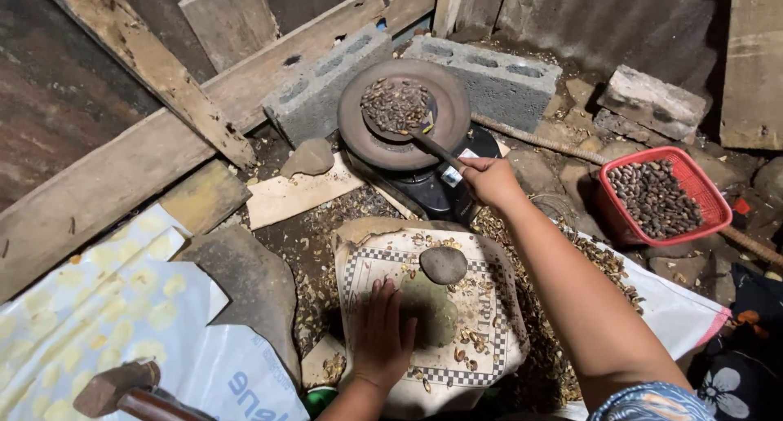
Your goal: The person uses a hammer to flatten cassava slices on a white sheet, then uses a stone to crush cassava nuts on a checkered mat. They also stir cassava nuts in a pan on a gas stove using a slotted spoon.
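The right hand grips a ladle whose handle runs up-left from the fist into the nuts in the round pan, while the left hand rests open-palmed on the flat stone, just below the small round stone.

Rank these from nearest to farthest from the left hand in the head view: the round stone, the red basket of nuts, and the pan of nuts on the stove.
From the left hand:
1. Round stone, just above and right of it on the patterned sack.
2. Pan of nuts, straight ahead on the stove.
3. Red basket of nuts, far off to the right on the ground.
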